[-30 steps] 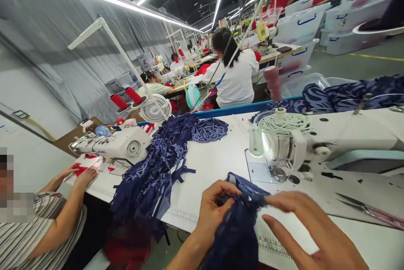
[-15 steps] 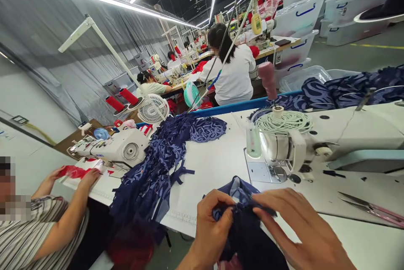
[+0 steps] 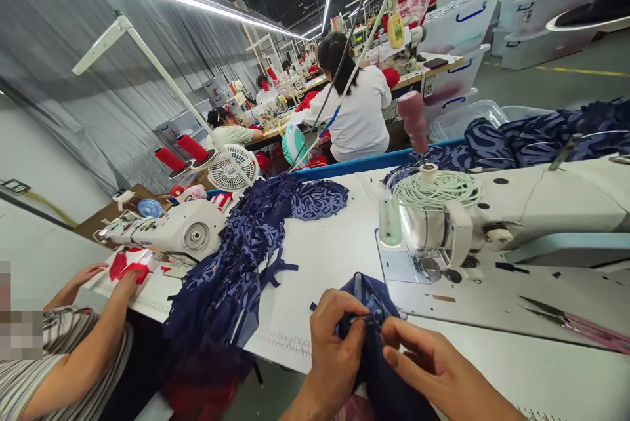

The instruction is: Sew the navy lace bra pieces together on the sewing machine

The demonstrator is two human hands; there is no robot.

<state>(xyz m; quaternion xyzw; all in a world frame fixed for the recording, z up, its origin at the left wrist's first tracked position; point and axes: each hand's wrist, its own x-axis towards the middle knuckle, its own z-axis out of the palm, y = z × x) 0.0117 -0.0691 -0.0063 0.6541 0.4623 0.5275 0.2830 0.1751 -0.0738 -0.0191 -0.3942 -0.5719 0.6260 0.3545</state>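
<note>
A dark navy piece of fabric hangs over the front edge of the sewing table, its upper end lying on the tabletop. My left hand pinches a gathered edge of it between thumb and forefinger. Close on the right, my right hand has its fingertips and thumb closed on the same cloth, fingers curled. The exact spot between the two hands is partly hidden by the fingers. Just beyond them stands a white sewing machine, with its metal needle plate behind the fabric.
Pink-handled scissors lie at right on the table. A heap of navy patterned pieces spills over the left table edge. At far left, a co-worker's hands handle red cloth by another sewing machine. More navy pieces lie behind my machine.
My right hand's fingers have drawn in from a more stretched pose and sit lower on the cloth. The left hand keeps its pinch. The co-worker's red cloth has shifted, and the view has moved slightly.
</note>
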